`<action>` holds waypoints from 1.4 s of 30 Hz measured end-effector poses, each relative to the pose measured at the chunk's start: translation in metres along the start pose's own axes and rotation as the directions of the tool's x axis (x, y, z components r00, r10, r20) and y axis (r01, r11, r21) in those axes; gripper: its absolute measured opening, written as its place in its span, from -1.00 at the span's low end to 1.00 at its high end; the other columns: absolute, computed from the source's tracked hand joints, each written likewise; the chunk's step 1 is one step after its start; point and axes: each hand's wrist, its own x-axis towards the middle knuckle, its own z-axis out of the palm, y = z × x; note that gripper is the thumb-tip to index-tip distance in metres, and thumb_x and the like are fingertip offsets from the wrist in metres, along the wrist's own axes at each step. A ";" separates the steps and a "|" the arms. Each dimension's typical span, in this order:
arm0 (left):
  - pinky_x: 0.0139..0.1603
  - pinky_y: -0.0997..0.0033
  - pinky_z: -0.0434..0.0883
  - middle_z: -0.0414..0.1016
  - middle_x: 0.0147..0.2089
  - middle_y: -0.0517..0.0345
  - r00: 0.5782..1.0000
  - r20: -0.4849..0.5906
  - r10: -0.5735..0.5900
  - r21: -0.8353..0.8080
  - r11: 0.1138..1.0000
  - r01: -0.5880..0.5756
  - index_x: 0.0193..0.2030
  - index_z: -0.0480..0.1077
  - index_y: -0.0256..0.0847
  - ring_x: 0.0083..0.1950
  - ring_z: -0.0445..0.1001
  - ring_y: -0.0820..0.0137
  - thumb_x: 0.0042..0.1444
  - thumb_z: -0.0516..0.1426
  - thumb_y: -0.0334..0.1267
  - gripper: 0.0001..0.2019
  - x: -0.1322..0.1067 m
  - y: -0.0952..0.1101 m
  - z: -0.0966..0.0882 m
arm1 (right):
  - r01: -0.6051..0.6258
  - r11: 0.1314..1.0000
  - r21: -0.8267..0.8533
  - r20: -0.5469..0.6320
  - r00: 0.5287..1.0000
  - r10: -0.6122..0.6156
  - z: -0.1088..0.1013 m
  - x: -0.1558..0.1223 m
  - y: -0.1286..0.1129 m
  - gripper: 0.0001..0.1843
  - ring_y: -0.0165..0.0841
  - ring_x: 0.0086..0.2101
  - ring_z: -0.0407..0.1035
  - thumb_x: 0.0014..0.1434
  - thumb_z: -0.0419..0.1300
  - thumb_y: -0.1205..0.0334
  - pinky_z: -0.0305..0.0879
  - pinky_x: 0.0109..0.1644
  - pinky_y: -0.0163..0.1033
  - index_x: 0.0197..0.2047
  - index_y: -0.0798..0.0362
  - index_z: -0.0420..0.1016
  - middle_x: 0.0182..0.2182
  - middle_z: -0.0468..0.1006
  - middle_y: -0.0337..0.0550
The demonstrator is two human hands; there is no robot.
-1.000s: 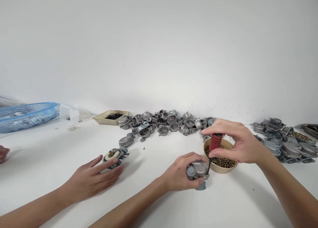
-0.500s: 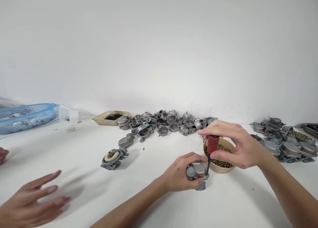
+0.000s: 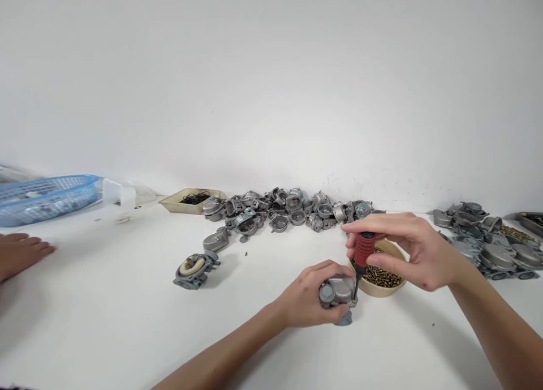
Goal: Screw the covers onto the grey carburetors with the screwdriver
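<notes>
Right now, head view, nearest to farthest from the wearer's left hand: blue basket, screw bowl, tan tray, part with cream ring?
1. Screw bowl: right of the left hand
2. Part with cream ring: left
3. Tan tray: left, farther back
4. Blue basket: far left

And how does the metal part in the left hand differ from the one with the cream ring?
The held part is in the left hand, while the cream-ringed part lies untouched on the table. The held part shows a domed cover; the cream-ringed part shows its ring uncovered. Both are grey and look metallic.
</notes>
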 end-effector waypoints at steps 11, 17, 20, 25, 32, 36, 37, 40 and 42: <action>0.06 0.18 0.54 0.61 -0.01 0.05 1.000 -0.003 0.016 -0.018 1.000 -0.016 0.04 0.50 -0.16 -0.09 0.60 0.21 0.00 0.30 -0.33 -0.60 -0.001 -0.001 0.000 | 0.002 1.000 0.030 -0.021 1.000 -0.002 0.001 0.000 0.003 -0.54 -0.25 -0.14 0.53 0.43 0.22 0.37 0.53 -0.07 -0.11 0.35 -0.05 0.45 -0.15 0.67 -0.07; 0.08 0.19 0.54 0.62 0.00 0.05 0.999 -0.012 0.043 -0.012 0.999 -0.043 0.06 0.49 -0.17 -0.08 0.61 0.22 0.04 0.32 -0.30 -0.60 0.000 -0.001 0.001 | 0.024 0.999 -0.036 -0.048 0.998 -0.026 0.000 0.000 0.003 -0.61 -0.24 -0.14 0.51 0.44 0.28 0.24 0.54 -0.10 -0.14 0.30 -0.01 0.50 -0.20 0.65 -0.06; 0.06 0.20 0.54 0.63 -0.01 0.06 0.999 -0.009 0.031 -0.005 1.000 -0.031 0.03 0.50 -0.16 -0.09 0.61 0.22 0.03 0.31 -0.30 -0.63 -0.001 -0.002 0.000 | -0.021 0.995 0.100 0.006 1.000 0.020 0.000 0.001 0.002 -0.61 -0.22 -0.09 0.57 0.48 0.17 0.31 0.58 -0.05 -0.10 0.33 0.00 0.47 -0.10 0.67 0.00; 0.08 0.17 0.54 0.61 0.02 0.04 0.999 -0.008 0.036 0.005 0.999 -0.036 0.12 0.48 -0.15 -0.07 0.60 0.21 0.03 0.30 -0.29 -0.54 -0.001 -0.004 0.000 | 0.041 0.993 -0.110 -0.087 0.995 -0.050 0.004 0.001 0.007 -0.61 -0.29 -0.30 0.46 0.34 0.41 0.18 0.50 -0.18 -0.17 0.21 -0.08 0.56 -0.34 0.62 -0.18; 0.06 0.19 0.53 0.61 -0.02 0.06 1.000 0.016 0.009 -0.006 1.000 -0.009 0.07 0.50 -0.16 -0.09 0.60 0.22 0.02 0.31 -0.31 -0.58 -0.001 -0.002 -0.001 | -0.044 0.991 0.130 -0.027 0.998 0.048 0.006 -0.001 0.004 -0.53 -0.25 -0.15 0.56 0.47 0.18 0.32 0.60 -0.10 -0.10 0.39 -0.09 0.40 -0.08 0.62 -0.02; 0.11 0.18 0.52 0.61 0.05 0.05 0.999 -0.003 0.046 -0.019 0.999 -0.046 0.12 0.48 -0.14 -0.03 0.61 0.21 0.03 0.31 -0.30 -0.54 -0.001 -0.004 0.000 | 0.001 0.997 -0.072 -0.112 0.994 -0.009 0.007 -0.001 0.009 -0.50 -0.31 -0.33 0.45 0.33 0.42 0.23 0.52 -0.19 -0.16 0.30 -0.16 0.50 -0.36 0.56 -0.23; 0.10 0.18 0.52 0.62 0.05 0.05 0.999 -0.006 0.048 -0.020 0.999 -0.048 0.12 0.48 -0.13 -0.03 0.61 0.21 0.03 0.31 -0.30 -0.54 -0.001 -0.004 0.000 | -0.011 0.997 -0.080 -0.102 0.995 0.003 0.007 -0.001 0.009 -0.50 -0.30 -0.31 0.45 0.33 0.41 0.22 0.52 -0.18 -0.16 0.30 -0.16 0.49 -0.33 0.56 -0.21; 0.06 0.20 0.53 0.62 -0.01 0.08 1.000 -0.001 0.026 -0.006 1.000 -0.026 0.07 0.49 -0.14 -0.08 0.60 0.22 0.02 0.31 -0.31 -0.58 -0.001 -0.003 0.000 | -0.084 0.995 0.062 -0.024 0.996 0.085 0.006 -0.002 0.005 -0.53 -0.22 -0.09 0.52 0.44 0.23 0.26 0.59 -0.05 -0.09 0.37 -0.13 0.41 -0.07 0.60 -0.04; 0.06 0.21 0.53 0.62 -0.02 0.08 1.000 0.002 0.020 0.003 1.000 -0.020 0.06 0.49 -0.14 -0.09 0.60 0.23 0.02 0.31 -0.33 -0.59 -0.001 -0.002 0.000 | -0.098 0.979 0.179 0.005 0.995 0.098 0.006 -0.002 0.003 -0.53 -0.21 -0.06 0.55 0.47 0.17 0.30 0.60 -0.03 -0.08 0.39 -0.12 0.38 -0.01 0.59 -0.01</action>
